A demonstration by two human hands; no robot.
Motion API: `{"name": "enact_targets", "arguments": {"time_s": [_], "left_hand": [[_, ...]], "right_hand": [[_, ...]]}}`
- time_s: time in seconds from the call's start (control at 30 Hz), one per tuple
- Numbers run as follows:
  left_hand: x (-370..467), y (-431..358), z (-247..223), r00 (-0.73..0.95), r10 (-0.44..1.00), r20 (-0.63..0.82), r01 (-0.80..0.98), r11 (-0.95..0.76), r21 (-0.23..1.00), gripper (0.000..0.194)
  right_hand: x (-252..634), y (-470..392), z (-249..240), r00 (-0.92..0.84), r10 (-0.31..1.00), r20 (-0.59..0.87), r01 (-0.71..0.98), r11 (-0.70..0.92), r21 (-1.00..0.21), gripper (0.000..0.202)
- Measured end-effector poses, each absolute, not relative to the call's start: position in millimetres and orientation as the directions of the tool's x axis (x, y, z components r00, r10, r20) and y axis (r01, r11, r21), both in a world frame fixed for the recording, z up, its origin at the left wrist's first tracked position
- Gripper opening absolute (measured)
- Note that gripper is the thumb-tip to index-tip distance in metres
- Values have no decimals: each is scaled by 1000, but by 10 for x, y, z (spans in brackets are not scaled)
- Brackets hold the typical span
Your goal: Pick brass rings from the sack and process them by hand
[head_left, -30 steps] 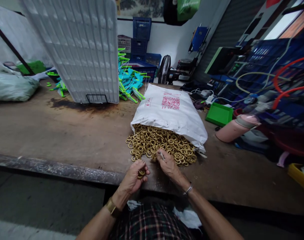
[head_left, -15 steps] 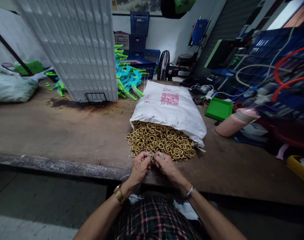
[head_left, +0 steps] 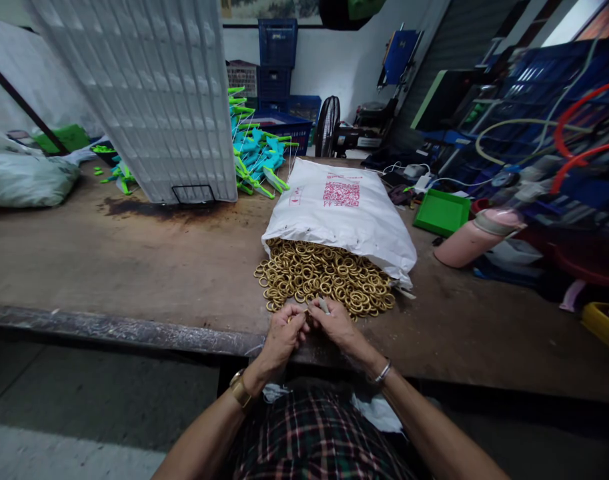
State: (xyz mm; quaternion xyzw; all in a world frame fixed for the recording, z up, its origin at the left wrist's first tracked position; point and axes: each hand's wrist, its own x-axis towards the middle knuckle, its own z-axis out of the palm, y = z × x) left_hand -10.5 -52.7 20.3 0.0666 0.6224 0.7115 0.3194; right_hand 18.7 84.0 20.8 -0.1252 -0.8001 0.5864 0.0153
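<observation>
A heap of gold-coloured rings (head_left: 329, 277) spills from the mouth of a white woven sack (head_left: 341, 220) with red print. At the near edge of the heap, my left hand (head_left: 285, 333) is closed, with a bit of gold showing at its fingers, apparently a ring. My right hand (head_left: 337, 328) meets it fingertip to fingertip. It is closed round a small, flat, pale grey tool (head_left: 324, 305), whose end sticks up above the fingers. What lies between the fingertips is mostly hidden.
A tall translucent ribbed panel (head_left: 149, 100) stands on the wooden table (head_left: 134, 267) at left. Turquoise and green plastic parts (head_left: 261, 157) are heaped behind it. To the right are a green tray (head_left: 441, 212), a tilted pink bottle (head_left: 471, 240) and a yellow container (head_left: 601, 327).
The view has shifted slightly. Both hands stay together at the front of the heap, with only small finger movements. The grey tool stands a little higher in view.
</observation>
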Motion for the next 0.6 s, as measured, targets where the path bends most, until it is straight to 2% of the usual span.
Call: {"name": "enact_targets", "arguments": {"time_s": [0.1,0.33,0.6], "left_hand": [[-95,-542,186,-777,544,-315,-391,-26,920,29],[-94,-576,130,-759,572,-311,-419,-65,906,34],[-95,-593,83,-760,586,-283,-431,-128,893,34]], "right_hand": [[177,844,211,-974,206,-97,166,348,-923,19],[171,793,162,-973,211,-99,168,345,-923,22],[166,740,197,-940,190,-283,293,24,-956,22]]}}
